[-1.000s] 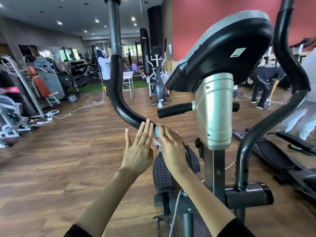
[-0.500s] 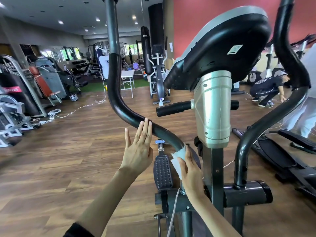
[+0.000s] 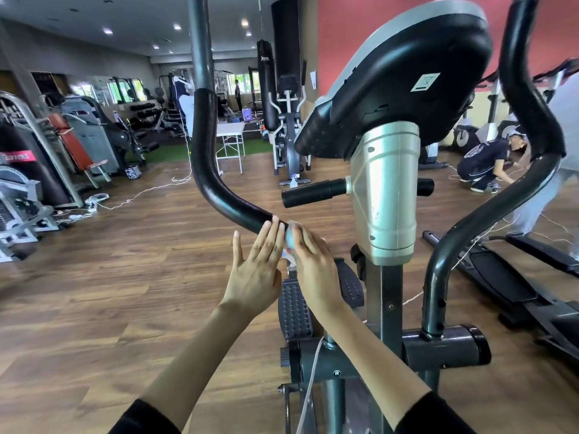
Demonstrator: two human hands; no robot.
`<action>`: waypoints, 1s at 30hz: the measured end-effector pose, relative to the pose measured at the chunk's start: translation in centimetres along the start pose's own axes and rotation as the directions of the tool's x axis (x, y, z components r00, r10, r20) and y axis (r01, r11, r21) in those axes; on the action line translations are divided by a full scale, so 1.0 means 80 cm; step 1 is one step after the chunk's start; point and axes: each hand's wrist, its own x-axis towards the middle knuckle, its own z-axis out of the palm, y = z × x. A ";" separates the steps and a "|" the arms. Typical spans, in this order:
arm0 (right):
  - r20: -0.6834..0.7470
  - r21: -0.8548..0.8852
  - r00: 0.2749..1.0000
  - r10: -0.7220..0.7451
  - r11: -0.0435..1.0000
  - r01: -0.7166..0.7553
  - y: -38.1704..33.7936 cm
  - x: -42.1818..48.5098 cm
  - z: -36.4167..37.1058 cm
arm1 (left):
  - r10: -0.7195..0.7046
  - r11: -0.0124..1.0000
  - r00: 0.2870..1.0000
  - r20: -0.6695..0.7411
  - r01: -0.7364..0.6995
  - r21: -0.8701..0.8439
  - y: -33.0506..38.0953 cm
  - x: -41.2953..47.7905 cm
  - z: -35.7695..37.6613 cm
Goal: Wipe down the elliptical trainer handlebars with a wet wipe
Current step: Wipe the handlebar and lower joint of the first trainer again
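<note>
Right grip: the right hand (image 3: pixel 313 261) has its fingers bent over the wet wipe (image 3: pixel 290 237) and holds it against the bar.
Left grip: the left hand (image 3: pixel 257 270) is flat, with straight fingers and the thumb out to the side. It holds nothing. Its fingertips (image 3: pixel 272 225) touch the bar just beside the wipe.
Wet wipe: it is pale blue and white. It is bunched under the right hand, low on the left handlebar (image 3: pixel 213 183), where the black foam ends. A bit of it pokes out between the two hands.
Left handlebar: it is black and bendy. It comes down from the top and curves toward the hands.
Right handlebar: the right handlebar (image 3: pixel 529 104) is well apart from both hands, and nothing touches it.
Middle of the trainer: a silver post (image 3: pixel 385 198) holds up a black and grey screen box (image 3: pixel 407 73). A short black handle (image 3: pixel 313 189) sticks out of the post, above the hands.
Below the hands: a black pedal (image 3: pixel 294 305) with little holes, and a thin white cord (image 3: pixel 308 386).
Floor: the wood floor (image 3: pixel 125 277) has white cords lying on it.
Pot: a small patterned pot (image 3: pixel 133 172) stands on the floor far to the left. I cannot see what is in it.
Far away: a black punching bag (image 3: pixel 286 42), a white tabletop (image 3: pixel 230 128), and a person (image 3: pixel 482 161) bent down low on the right.
</note>
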 end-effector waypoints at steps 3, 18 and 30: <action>-0.023 0.057 1.000 0.002 0.998 0.000 0.003 -0.008 -0.013 | -0.009 1.000 1.000 -0.002 0.009 -0.021 0.003 0.000 0.001; 0.024 0.311 0.922 0.385 0.874 -0.373 0.028 -0.120 -0.024 | 0.033 0.999 0.999 0.007 -0.033 -0.026 0.025 -0.008 0.005; -0.030 0.253 0.981 0.191 0.951 -0.177 0.012 -0.049 -0.038 | 0.030 0.999 0.999 0.014 -0.029 -0.037 0.025 -0.007 0.009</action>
